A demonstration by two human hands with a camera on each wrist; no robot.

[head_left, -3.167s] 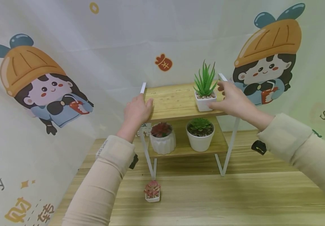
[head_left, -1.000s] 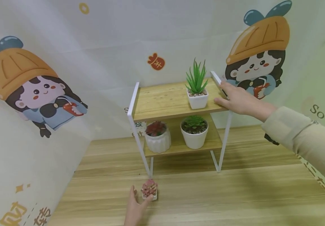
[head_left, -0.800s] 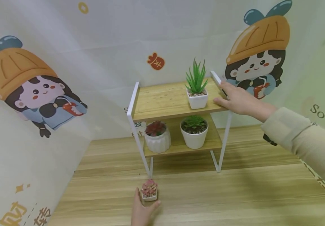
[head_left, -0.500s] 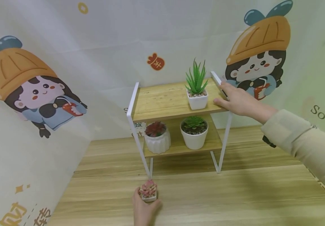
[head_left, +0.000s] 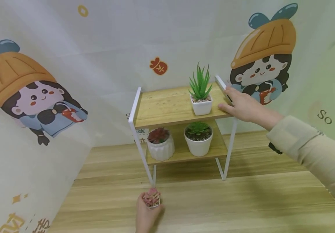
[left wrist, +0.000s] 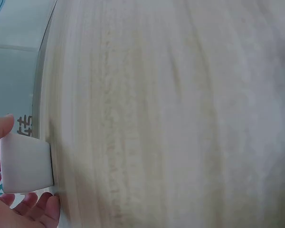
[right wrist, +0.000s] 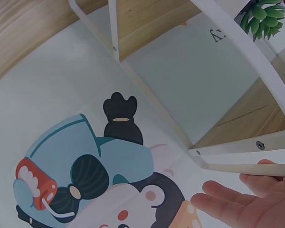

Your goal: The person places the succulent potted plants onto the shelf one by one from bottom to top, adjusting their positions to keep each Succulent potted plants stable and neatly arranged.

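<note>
In the head view my left hand (head_left: pixel 147 212) holds a small white pot with a pink succulent (head_left: pixel 151 196), thumb on one side and fingers on the other. The left wrist view shows the white pot (left wrist: pixel 26 164) between thumb and fingers, its base at or close above the table; I cannot tell if it touches. My right hand (head_left: pixel 244 105) rests on the right side of a two-tier wooden shelf (head_left: pixel 164 105) with a white metal frame, fingers fairly straight. The right wrist view has those fingers (right wrist: pixel 228 197) along the frame (right wrist: pixel 247 170).
On the top board stands an aloe-like plant (head_left: pixel 201 105) in a square white pot, near my right thumb. The lower board bears a dark red succulent (head_left: pixel 161 150) in a ribbed pot and a green succulent (head_left: pixel 199 145) in a round pot. A printed curtain (head_left: pixel 109 64) hangs behind.
My left hand left the shelf's left side, reached down to the pink succulent's pot and closed on it; the plant now looks slightly tilted. My right hand shifted from beside the aloe onto the frame.
</note>
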